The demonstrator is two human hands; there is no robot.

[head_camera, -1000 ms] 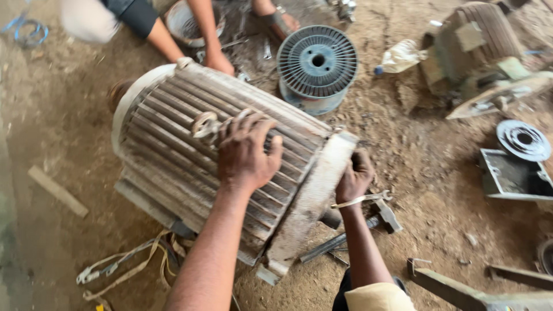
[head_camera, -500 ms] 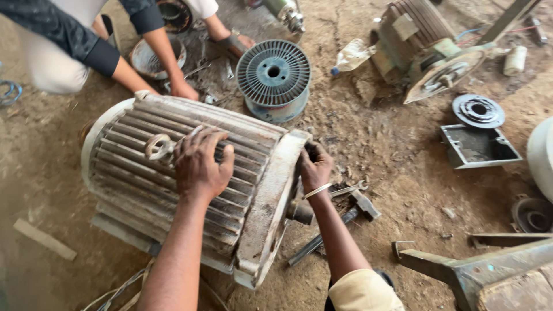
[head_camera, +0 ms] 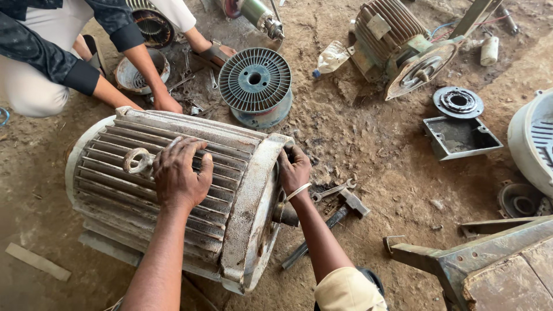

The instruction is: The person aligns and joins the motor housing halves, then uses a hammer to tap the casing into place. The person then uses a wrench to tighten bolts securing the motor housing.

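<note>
A large finned grey electric motor [head_camera: 109,190] lies on its side on the dirt floor. My left hand [head_camera: 181,175] rests flat on top of its ribbed housing, just right of the lifting eye ring [head_camera: 138,161]. My right hand [head_camera: 295,168] grips the rim of the motor's end cover [head_camera: 247,219], above the protruding shaft [head_camera: 286,215]. Another person crouches at the far side, one hand [head_camera: 167,103] touching the motor's back edge.
A hammer [head_camera: 331,217] and a spanner [head_camera: 333,190] lie by my right forearm. A finned fan disc [head_camera: 255,80], a second motor [head_camera: 391,40], a grey metal box [head_camera: 461,137], a round flange [head_camera: 458,102] and a metal frame [head_camera: 478,259] surround the spot.
The view has drifted, so the motor sits lower and further left in frame. My left hand shifted slightly along the fins; my right hand stays on the end cover rim.
</note>
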